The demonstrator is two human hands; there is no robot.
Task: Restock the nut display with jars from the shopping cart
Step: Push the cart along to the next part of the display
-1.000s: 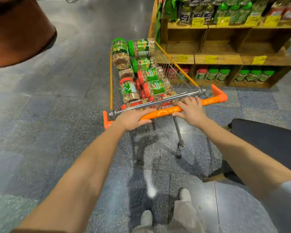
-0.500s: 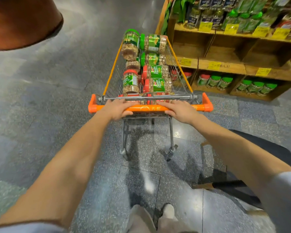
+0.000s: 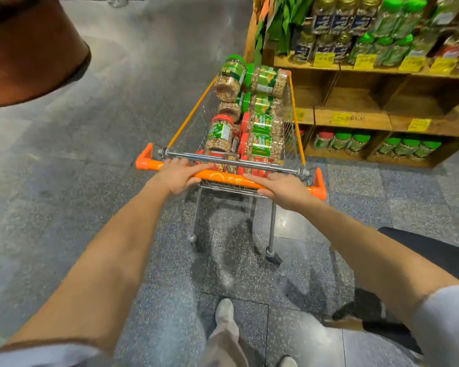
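Grey speckled floor [image 3: 112,186], shiny, thin dark lines between tiles. Big brown round thing [image 3: 29,54] top left, cut off by edge. Black seat [image 3: 435,250] low at right. White shoe [image 3: 224,312] bottom middle, pale trouser leg [image 3: 223,345] behind it. Green leaves [image 3: 281,25] up top.

Clear plastic nut jars [image 3: 261,144] with green and red lids, piled in orange-handled wire shopping cart [image 3: 191,112], just beside wooden shelf display [image 3: 355,119].
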